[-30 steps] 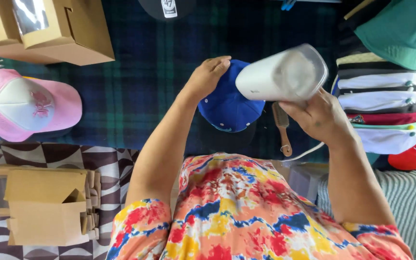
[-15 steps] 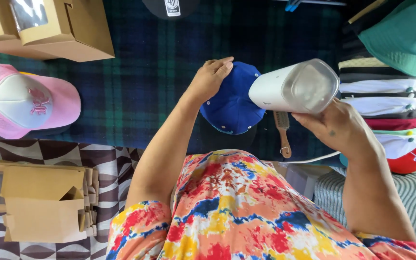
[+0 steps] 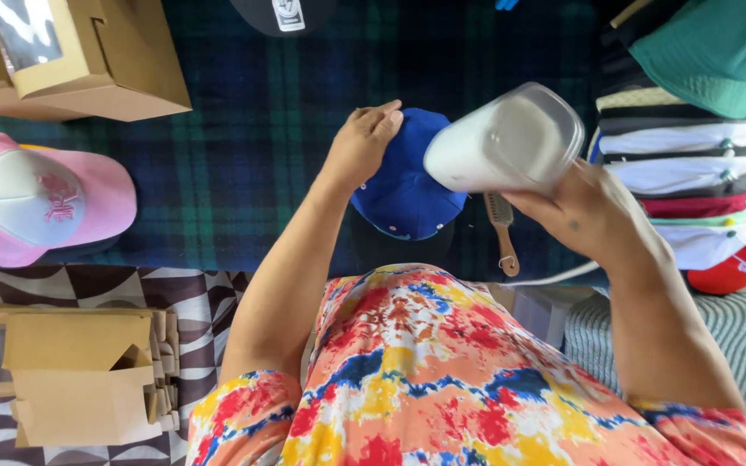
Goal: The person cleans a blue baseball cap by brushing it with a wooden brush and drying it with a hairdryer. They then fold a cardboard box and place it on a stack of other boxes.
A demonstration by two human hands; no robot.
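Note:
A blue cap (image 3: 407, 185) lies on a dark plaid cloth (image 3: 243, 138) in the middle of the head view. My left hand (image 3: 364, 142) rests on the cap's left side, fingers curled over its crown. My right hand (image 3: 584, 211) grips a white handheld appliance (image 3: 507, 142) with a clear end, held above the cap's right edge. A small wooden-handled brush (image 3: 502, 229) lies on the cloth beneath that hand.
A pink and white cap (image 3: 36, 203) sits at the left. Cardboard boxes (image 3: 88, 60) stand at the top left, flat-packed ones (image 3: 79, 375) at the bottom left. A stack of folded caps (image 3: 701, 173) and a green hat (image 3: 718, 47) fill the right.
My right hand has tilted the white appliance and brought it a little lower toward the blue cap. My left hand stays on the cap.

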